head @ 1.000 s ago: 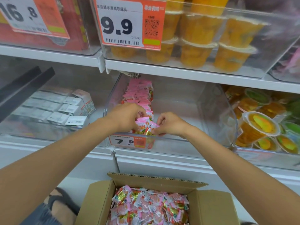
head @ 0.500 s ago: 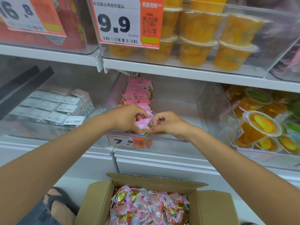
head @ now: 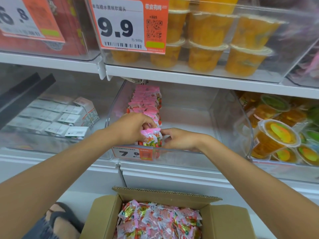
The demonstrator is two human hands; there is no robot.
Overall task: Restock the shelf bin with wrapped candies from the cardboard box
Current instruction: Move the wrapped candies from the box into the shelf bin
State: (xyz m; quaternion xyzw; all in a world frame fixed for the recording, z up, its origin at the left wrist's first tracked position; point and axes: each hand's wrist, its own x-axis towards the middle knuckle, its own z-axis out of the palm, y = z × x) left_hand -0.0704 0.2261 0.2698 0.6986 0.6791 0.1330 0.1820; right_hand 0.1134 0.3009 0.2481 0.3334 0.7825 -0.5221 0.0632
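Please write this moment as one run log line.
phase: placing | left hand: holds candies | right hand: holds candies | place: bin front left | box: not empty

A shop aisle: orange price tags (head: 131,25) front clear shelf bins (head: 224,128) of fruit jelly cups (head: 207,56), beside stacked small cartons (head: 72,116).

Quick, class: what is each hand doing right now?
Left hand: grips the front candies.
Right hand: pinches the same candies.
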